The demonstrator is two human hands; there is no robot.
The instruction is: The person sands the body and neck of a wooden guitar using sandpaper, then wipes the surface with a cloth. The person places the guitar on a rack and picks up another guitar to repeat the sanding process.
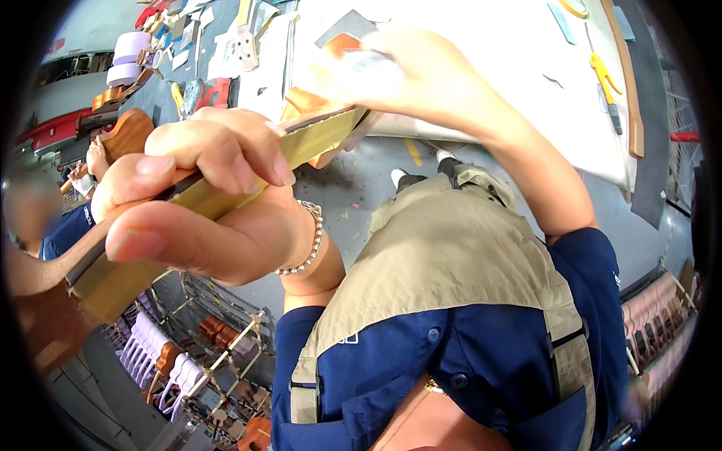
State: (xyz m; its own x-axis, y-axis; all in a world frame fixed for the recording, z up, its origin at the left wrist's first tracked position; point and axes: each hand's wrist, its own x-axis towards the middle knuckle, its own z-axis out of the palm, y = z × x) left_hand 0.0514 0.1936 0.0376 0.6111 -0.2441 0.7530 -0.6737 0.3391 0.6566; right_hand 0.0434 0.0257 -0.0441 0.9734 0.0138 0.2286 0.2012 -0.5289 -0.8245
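My left hand [207, 177], large in the foreground, is wrapped around the neck of a small guitar-like wooden instrument. Yellow tape [320, 139] runs along the neck, and its brown wooden end [45, 319] reaches the left rim. Past my left hand, part of an orange-brown body [301, 104] shows above the table's near edge. My right hand [421, 68] is over that part, its fingers bent around a whitish, smeared thing [368, 75] that looks like a cloth or wad. Motion blur hides its exact kind.
White sheeting covers the worktable [496, 45]. A yellow-handled tool [602, 71] lies to the right beside a wooden strip [628, 83]. Tape rolls [129, 49] and scraps crowd the far left. Another person [64, 225] works at left. Racks of instrument bodies [150, 349] stand behind.
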